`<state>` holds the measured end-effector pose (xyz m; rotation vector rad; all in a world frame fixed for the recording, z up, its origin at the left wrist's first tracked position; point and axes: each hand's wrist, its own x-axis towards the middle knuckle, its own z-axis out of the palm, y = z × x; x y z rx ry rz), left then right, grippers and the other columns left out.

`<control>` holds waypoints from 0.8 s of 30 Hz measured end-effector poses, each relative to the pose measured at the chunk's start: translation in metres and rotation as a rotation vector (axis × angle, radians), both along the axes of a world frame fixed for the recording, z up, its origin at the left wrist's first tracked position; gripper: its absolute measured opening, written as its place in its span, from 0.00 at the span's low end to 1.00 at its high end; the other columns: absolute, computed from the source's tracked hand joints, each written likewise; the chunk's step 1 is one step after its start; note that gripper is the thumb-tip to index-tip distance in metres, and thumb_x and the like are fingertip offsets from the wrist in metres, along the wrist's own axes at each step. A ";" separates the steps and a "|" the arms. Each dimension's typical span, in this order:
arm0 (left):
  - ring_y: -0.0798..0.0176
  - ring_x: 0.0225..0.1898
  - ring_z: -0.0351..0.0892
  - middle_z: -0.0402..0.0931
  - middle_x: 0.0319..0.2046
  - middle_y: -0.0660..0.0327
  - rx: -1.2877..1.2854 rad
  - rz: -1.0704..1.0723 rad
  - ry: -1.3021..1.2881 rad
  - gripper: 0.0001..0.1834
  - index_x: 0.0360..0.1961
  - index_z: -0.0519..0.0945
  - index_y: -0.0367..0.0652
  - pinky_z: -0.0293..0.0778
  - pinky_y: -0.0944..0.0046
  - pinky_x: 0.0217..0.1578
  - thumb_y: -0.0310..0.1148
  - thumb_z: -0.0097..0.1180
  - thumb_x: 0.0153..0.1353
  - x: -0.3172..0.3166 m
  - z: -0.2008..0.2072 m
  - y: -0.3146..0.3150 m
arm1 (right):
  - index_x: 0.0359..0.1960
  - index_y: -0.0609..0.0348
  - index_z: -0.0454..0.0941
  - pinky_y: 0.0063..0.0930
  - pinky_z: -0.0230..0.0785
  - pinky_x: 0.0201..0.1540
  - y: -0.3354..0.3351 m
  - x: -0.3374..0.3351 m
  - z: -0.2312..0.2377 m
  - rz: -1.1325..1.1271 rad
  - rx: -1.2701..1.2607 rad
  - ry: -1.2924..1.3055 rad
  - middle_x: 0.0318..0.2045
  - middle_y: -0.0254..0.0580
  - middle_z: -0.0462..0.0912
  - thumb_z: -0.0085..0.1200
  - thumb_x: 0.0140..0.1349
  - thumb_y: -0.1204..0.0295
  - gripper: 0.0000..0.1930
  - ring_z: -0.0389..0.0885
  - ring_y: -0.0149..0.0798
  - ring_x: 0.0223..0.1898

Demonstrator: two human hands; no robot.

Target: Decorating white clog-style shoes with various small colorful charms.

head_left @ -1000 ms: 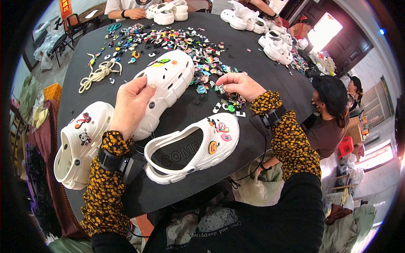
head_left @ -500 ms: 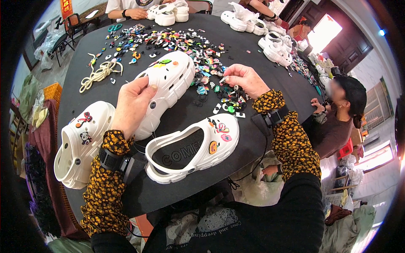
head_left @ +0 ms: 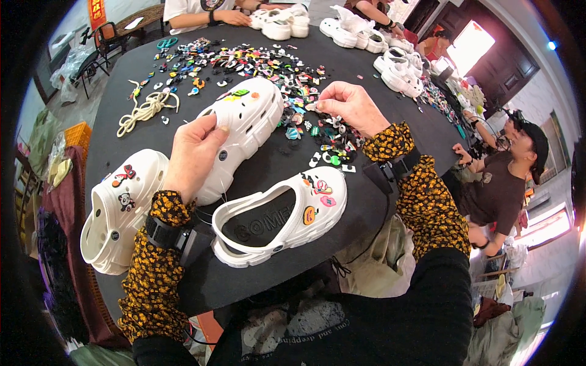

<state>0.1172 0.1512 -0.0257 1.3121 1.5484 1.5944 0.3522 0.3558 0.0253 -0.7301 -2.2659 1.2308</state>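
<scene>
My left hand [head_left: 194, 157] grips a white clog [head_left: 259, 119] by its heel side, thumb on top, the toe pointing away from me. A few coloured shoe charms sit on its upper. Over the heap of loose shoe charms [head_left: 247, 60], my right hand [head_left: 355, 110] is closed in a pinch on a small pale charm [head_left: 312, 106]; its design is too small to make out. Nearest me lies a white clog with several charms [head_left: 290, 235], its toe to the right. To the left, another white clog [head_left: 101, 235] bears a panda charm [head_left: 126, 201] and a red one.
A coil of cream cord [head_left: 145, 113] lies at the left of the black table [head_left: 256, 287]. Farther off are white clogs [head_left: 279, 23] by a person's hands, and more white clogs [head_left: 400, 73] at the right edge. Another person [head_left: 503, 180] sits at the right.
My right hand has shifted slightly left and up, still pinching. The clog in my left hand has barely moved. Across the table, clogs and a person's hands moved right; the person at right leaned back.
</scene>
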 end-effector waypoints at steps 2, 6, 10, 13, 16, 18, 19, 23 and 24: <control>0.77 0.31 0.72 0.79 0.31 0.66 0.001 -0.016 -0.020 0.11 0.43 0.79 0.33 0.70 0.73 0.32 0.27 0.51 0.63 -0.001 -0.001 0.000 | 0.32 0.64 0.79 0.19 0.67 0.30 -0.008 -0.016 0.011 0.024 0.130 0.032 0.25 0.34 0.80 0.61 0.54 0.70 0.10 0.74 0.22 0.26; 0.74 0.36 0.76 0.80 0.38 0.62 -0.021 -0.041 -0.091 0.14 0.49 0.78 0.33 0.73 0.72 0.38 0.28 0.51 0.64 -0.001 0.002 -0.002 | 0.31 0.64 0.80 0.25 0.68 0.30 -0.034 -0.046 0.040 0.079 0.414 0.070 0.23 0.40 0.80 0.62 0.52 0.67 0.12 0.75 0.28 0.25; 0.75 0.34 0.76 0.80 0.36 0.63 -0.003 -0.017 -0.108 0.13 0.47 0.79 0.33 0.72 0.72 0.35 0.27 0.51 0.63 0.000 0.006 -0.003 | 0.26 0.62 0.76 0.37 0.70 0.33 -0.062 -0.078 0.042 0.205 0.656 0.113 0.23 0.48 0.78 0.60 0.52 0.67 0.10 0.78 0.47 0.28; 0.76 0.31 0.74 0.80 0.30 0.65 0.066 0.033 -0.089 0.10 0.40 0.81 0.32 0.71 0.72 0.31 0.25 0.52 0.61 0.000 0.007 -0.003 | 0.27 0.60 0.74 0.42 0.69 0.39 -0.074 -0.095 0.030 0.298 0.880 0.024 0.26 0.47 0.77 0.59 0.52 0.69 0.09 0.76 0.50 0.33; 0.76 0.34 0.74 0.80 0.36 0.65 -0.016 0.002 -0.092 0.13 0.47 0.79 0.34 0.71 0.73 0.35 0.24 0.51 0.62 -0.006 0.009 -0.003 | 0.27 0.62 0.74 0.41 0.69 0.39 -0.077 -0.098 0.021 0.341 0.881 0.066 0.28 0.49 0.77 0.59 0.51 0.70 0.09 0.76 0.51 0.35; 0.76 0.33 0.74 0.80 0.35 0.65 -0.026 0.012 -0.111 0.13 0.46 0.79 0.33 0.71 0.73 0.34 0.25 0.51 0.62 -0.008 0.009 -0.003 | 0.29 0.63 0.74 0.41 0.68 0.41 -0.074 -0.096 0.021 0.360 0.864 0.036 0.30 0.51 0.77 0.58 0.51 0.72 0.08 0.76 0.51 0.37; 0.77 0.32 0.74 0.80 0.34 0.65 -0.032 0.016 -0.119 0.13 0.46 0.79 0.33 0.71 0.73 0.34 0.25 0.51 0.62 -0.008 0.009 -0.003 | 0.29 0.63 0.74 0.41 0.68 0.41 -0.074 -0.096 0.019 0.362 0.857 0.035 0.30 0.50 0.77 0.58 0.51 0.72 0.08 0.76 0.51 0.38; 0.77 0.32 0.73 0.79 0.33 0.65 -0.014 0.027 -0.103 0.13 0.45 0.80 0.32 0.70 0.73 0.33 0.26 0.51 0.62 -0.005 0.009 -0.004 | 0.31 0.62 0.75 0.39 0.68 0.40 -0.072 -0.094 0.018 0.367 0.929 0.063 0.29 0.48 0.77 0.57 0.53 0.74 0.07 0.76 0.50 0.36; 0.77 0.31 0.72 0.78 0.31 0.66 0.007 0.041 -0.118 0.11 0.43 0.80 0.32 0.70 0.73 0.31 0.25 0.51 0.61 -0.003 0.009 -0.004 | 0.32 0.62 0.74 0.38 0.68 0.39 -0.072 -0.094 0.018 0.367 0.966 0.082 0.29 0.48 0.77 0.57 0.54 0.75 0.06 0.76 0.49 0.35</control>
